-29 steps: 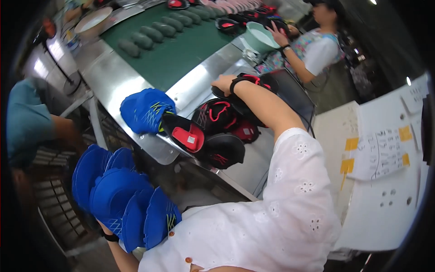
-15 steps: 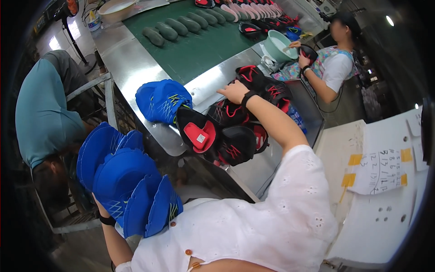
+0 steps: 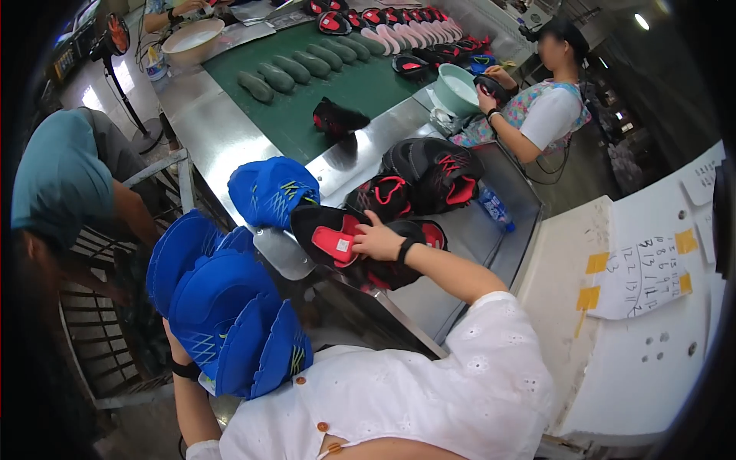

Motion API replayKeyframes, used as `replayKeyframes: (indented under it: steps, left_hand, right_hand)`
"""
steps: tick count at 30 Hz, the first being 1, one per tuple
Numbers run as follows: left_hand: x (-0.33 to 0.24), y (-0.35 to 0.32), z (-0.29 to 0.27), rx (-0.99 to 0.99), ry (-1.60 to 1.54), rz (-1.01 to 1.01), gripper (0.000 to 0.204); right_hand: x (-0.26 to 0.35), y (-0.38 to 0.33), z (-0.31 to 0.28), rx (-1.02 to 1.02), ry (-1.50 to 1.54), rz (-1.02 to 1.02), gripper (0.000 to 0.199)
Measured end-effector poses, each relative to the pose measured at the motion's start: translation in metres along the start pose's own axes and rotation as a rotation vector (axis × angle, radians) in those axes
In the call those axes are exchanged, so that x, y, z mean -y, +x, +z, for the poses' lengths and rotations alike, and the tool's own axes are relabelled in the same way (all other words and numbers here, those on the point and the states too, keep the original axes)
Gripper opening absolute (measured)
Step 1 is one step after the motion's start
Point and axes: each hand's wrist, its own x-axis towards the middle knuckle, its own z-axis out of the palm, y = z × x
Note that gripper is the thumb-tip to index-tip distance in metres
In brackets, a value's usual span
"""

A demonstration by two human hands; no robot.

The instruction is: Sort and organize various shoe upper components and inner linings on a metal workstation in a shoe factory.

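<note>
A stack of blue shoe uppers [image 3: 226, 295] rests against my left forearm. My left hand [image 3: 176, 343] grips it from below, with its fingers mostly hidden behind the uppers. On the metal bench, my right hand [image 3: 379, 239] has its fingers closed at the edge of a black shoe upper with a red lining [image 3: 333, 241]. Around it are more black uppers with red laces [image 3: 433, 172], heaped together. Blue uppers [image 3: 274, 192] lie just left of that heap. A single black upper [image 3: 337, 119] is on or just above the green work surface [image 3: 307, 152].
Grey-green foot-shaped pieces [image 3: 295, 67] and pink insoles stand in rows on the green surface. A co-worker [image 3: 548, 107] handles a black upper beside a pale basin [image 3: 455, 88]. At left another person [image 3: 61, 169] bends over a wire cage [image 3: 92, 307]. A bottle [image 3: 497, 208] lies right of the heap.
My right hand has come back toward me from the far side of the heap to the red-lined upper. A black upper now appears over the green surface. The person at left has shifted.
</note>
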Motion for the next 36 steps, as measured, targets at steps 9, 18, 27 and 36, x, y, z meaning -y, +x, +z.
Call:
replayKeyframes:
  steps: [9, 18, 27, 36]
  left_hand:
    - [0.018, -0.045, -0.055, -0.014, 0.011, 0.036, 0.031]
    - [0.037, -0.108, -0.133, -0.012, 0.062, 0.101, 0.031]
    - [0.039, -0.109, -0.16, 0.083, 0.091, 0.14, 0.031]
    - [0.032, -0.094, -0.151, 0.162, 0.078, 0.081, 0.031]
  right_hand:
    - [-0.064, -0.024, -0.036, -0.518, 0.341, 0.222, 0.022]
    - [-0.105, 0.069, -0.052, -0.57, 0.325, 0.722, 0.026]
    - [-0.108, 0.117, -0.005, -0.157, -0.08, 0.524, 0.024]
    - [-0.124, -0.026, -0.102, -0.613, -0.105, 1.089, 0.074]
